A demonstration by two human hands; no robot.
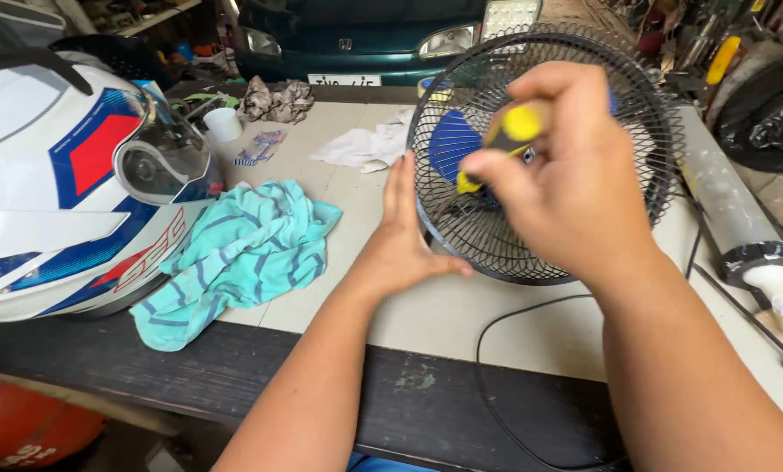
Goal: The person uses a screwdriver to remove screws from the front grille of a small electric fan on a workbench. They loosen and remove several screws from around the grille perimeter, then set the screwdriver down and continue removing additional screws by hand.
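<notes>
Black wire made up the round fan guard [461,236] standing right of centre in the frame, with blue blades [451,144] showing through its mesh. At centre frame the left hand [404,240] lay flat against the left rim of that guard, fingers straight and close together, thumb reaching along the lower rim. Over the guard's front, right of centre, the right hand [570,188] was curled tight around a screwdriver [509,135] with a yellow and black handle, its tip pointing toward the hub behind the mesh; the tip itself was hidden. The fan sat on a pale tabletop [461,319] with a dark front edge, and a thin black cord [496,350] looped from it toward the lower edge of the frame. At the far left rested a white helmet [68,188] with red and blue markings and a clear visor. Just beside it, lower left of centre, lay a crumpled teal striped cloth [238,249]. A white rag [361,144] lay above centre, touching the guard's left side. A grey tube [728,210] ran along the right edge
</notes>
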